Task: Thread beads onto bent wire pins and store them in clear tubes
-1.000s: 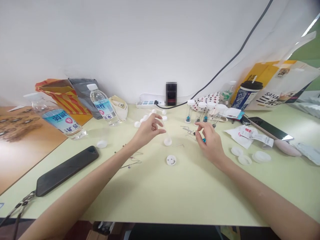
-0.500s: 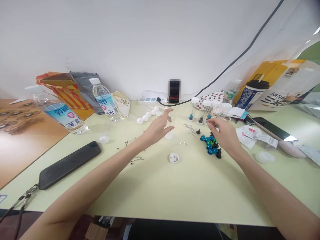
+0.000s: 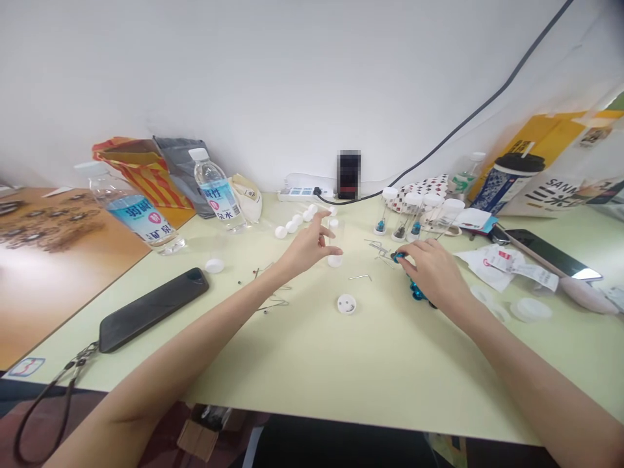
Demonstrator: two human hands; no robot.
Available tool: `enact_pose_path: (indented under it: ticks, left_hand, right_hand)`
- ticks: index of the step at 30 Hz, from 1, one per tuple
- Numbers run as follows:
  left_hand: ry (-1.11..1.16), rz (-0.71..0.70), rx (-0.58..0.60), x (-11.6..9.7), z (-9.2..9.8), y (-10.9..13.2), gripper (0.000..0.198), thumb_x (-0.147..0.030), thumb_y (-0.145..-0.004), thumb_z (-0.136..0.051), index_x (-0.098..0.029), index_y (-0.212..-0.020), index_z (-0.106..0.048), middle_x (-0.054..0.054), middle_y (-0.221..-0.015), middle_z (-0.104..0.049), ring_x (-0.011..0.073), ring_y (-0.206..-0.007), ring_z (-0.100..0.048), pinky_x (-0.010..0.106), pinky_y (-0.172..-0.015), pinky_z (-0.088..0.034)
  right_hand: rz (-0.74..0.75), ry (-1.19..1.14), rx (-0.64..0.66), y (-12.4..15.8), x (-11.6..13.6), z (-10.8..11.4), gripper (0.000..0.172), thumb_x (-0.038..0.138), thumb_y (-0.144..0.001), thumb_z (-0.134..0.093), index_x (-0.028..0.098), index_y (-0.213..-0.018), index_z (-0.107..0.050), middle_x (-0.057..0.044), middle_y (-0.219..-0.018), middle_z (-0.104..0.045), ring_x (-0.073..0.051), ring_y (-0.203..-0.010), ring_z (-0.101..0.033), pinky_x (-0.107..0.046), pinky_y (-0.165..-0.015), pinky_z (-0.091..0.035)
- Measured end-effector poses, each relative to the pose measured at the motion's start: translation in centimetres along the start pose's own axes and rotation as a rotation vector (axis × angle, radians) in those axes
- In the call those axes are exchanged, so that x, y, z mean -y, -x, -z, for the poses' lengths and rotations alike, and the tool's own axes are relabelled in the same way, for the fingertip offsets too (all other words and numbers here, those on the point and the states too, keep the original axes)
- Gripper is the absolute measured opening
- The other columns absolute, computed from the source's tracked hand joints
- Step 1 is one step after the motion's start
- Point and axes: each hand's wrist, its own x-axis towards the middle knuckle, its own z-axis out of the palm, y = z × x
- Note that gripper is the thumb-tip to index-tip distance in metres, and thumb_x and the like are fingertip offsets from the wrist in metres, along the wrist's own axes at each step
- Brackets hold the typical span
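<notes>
My left hand (image 3: 307, 246) is raised a little over the pale green table (image 3: 312, 364), its fingers curled round a clear vial (image 3: 335, 242) that stands on its white cap. My right hand (image 3: 433, 270) lies palm down over a small pile of blue and black beads (image 3: 417, 292). Its fingertips are pinched together at a blue bead (image 3: 397, 257) on the left side of the pile. Thin metal pins (image 3: 363, 277) lie between the two hands. A round white cap (image 3: 346, 303) lies just in front of them.
A row of capped vials (image 3: 404, 218) stands behind my right hand. Two water bottles (image 3: 217, 195) and a black phone (image 3: 153, 309) lie at the left. Loose white caps (image 3: 292, 226), a power strip (image 3: 305, 193), a drink cup (image 3: 507, 182), papers (image 3: 502, 266) and another phone (image 3: 541, 250) fill the back and right.
My right hand dropped from near the standing vials onto the bead pile and now covers most of it. My left hand stayed by the clear vial. The view shifted slightly.
</notes>
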Motion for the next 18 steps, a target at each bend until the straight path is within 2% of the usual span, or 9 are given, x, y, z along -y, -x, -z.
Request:
enact_pose_path:
  ticks: [3, 5, 7, 9, 12, 15, 18]
  left_hand:
    - [0.054, 0.023, -0.075, 1.0, 1.2, 0.4, 0.068, -0.044, -0.075, -0.067, -0.024, -0.132, -0.034, 0.008, -0.113, -0.061, 0.0157, -0.082, -0.057, 0.031, -0.075, -0.047]
    - [0.023, 0.039, -0.154, 2.0, 2.6, 0.9, 0.051, -0.044, -0.082, -0.058, -0.023, -0.126, -0.042, 0.007, -0.113, -0.062, 0.0166, -0.085, -0.058, 0.031, -0.075, -0.047]
    - [-0.105, 0.073, -0.215, 3.3, 4.3, 1.6, 0.029, -0.039, -0.084, -0.054, -0.021, -0.107, -0.057, 0.006, -0.103, -0.066, 0.0180, -0.084, -0.058, 0.031, -0.075, -0.046]
    - [-0.305, 0.138, -0.170, 4.7, 5.9, 2.3, 0.017, -0.034, -0.081, -0.056, -0.020, -0.085, -0.065, 0.006, -0.089, -0.067, 0.0192, -0.076, -0.058, 0.033, -0.072, -0.045]
    - [-0.493, 0.156, -0.026, 6.1, 7.0, 3.0, 0.014, -0.030, -0.078, -0.056, -0.021, -0.076, -0.067, 0.006, -0.085, -0.067, 0.0216, -0.074, -0.058, 0.034, -0.069, -0.044]
    - [-0.534, 0.110, 0.061, 6.5, 6.4, 3.3, 0.008, -0.025, -0.075, -0.059, -0.022, -0.074, -0.066, 0.006, -0.086, -0.067, 0.0248, -0.082, -0.057, 0.035, -0.072, -0.043]
    - [-0.557, 0.070, 0.108, 6.2, 5.1, 3.7, 0.009, -0.017, -0.075, -0.055, -0.021, -0.069, -0.059, 0.007, -0.080, -0.063, 0.0260, -0.085, -0.056, 0.034, -0.072, -0.040]
  right_hand:
    - [0.124, -0.234, -0.034, 0.3, 1.9, -0.2, 0.017, 0.022, -0.092, -0.050, 0.016, -0.101, -0.063, -0.009, -0.097, -0.066, -0.023, -0.090, -0.055, -0.034, -0.079, -0.044]
    - [0.242, -0.346, 0.026, 0.6, 3.5, -0.6, 0.017, 0.022, -0.092, -0.049, 0.017, -0.101, -0.063, -0.009, -0.098, -0.066, -0.021, -0.091, -0.056, -0.034, -0.080, -0.046]
    - [0.305, -0.377, 0.103, 0.9, 4.8, -0.9, 0.017, 0.020, -0.092, -0.049, 0.017, -0.101, -0.063, -0.009, -0.097, -0.065, -0.021, -0.090, -0.057, -0.034, -0.078, -0.048]
    - [0.324, -0.382, 0.170, 1.1, 5.7, -0.9, 0.018, 0.018, -0.093, -0.048, 0.016, -0.103, -0.063, -0.010, -0.096, -0.065, -0.021, -0.090, -0.057, -0.034, -0.076, -0.049]
    - [0.306, -0.437, 0.182, 1.1, 5.7, -0.8, 0.021, 0.020, -0.094, -0.047, 0.017, -0.107, -0.062, -0.010, -0.099, -0.065, -0.021, -0.093, -0.058, -0.035, -0.079, -0.050]
    - [0.210, -0.476, 0.117, 1.0, 4.9, -0.8, 0.023, 0.022, -0.096, -0.042, 0.018, -0.108, -0.061, -0.010, -0.102, -0.064, -0.020, -0.095, -0.059, -0.036, -0.082, -0.050]
    - [0.134, -0.393, 0.108, 1.0, 4.3, -1.3, 0.024, 0.020, -0.096, -0.040, 0.018, -0.110, -0.059, -0.010, -0.106, -0.060, -0.022, -0.097, -0.057, -0.039, -0.083, -0.049]
